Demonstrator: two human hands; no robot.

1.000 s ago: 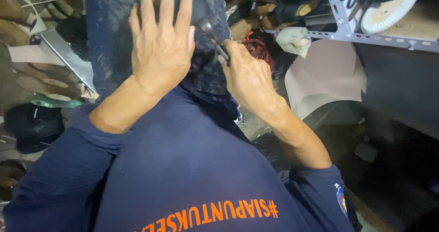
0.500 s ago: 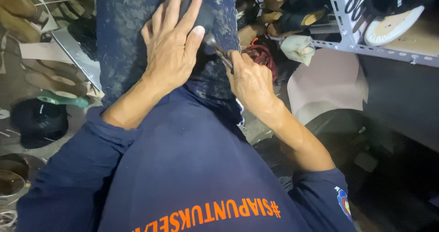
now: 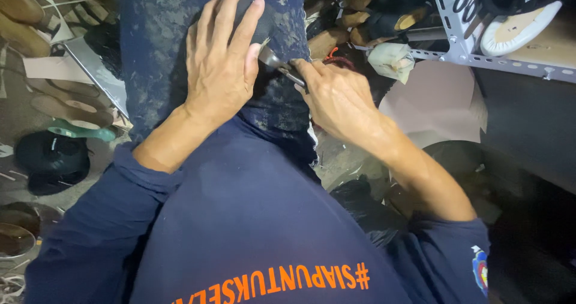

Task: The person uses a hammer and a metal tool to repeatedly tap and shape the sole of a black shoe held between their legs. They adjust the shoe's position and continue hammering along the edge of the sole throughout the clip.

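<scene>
Two hands, left hand [image 3: 219,70] flat on dark shoe [image 3: 273,94], right hand [image 3: 339,97] gripping metal tool [image 3: 277,64]

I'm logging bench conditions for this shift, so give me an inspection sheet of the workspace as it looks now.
Surface: dark blue stained trouser leg serves as the work rest.
Job's things: dark piece on the knee; metal tool against it.
Clutter: shoe soles, black cap, wooden lasts.
Grippers: left hand flat, fingers spread, pressing the piece; right hand in a closed grip on the tool.
Cables: nothing seen.
Surroundings: grey metal shelf with a white-soled shoe.
</scene>
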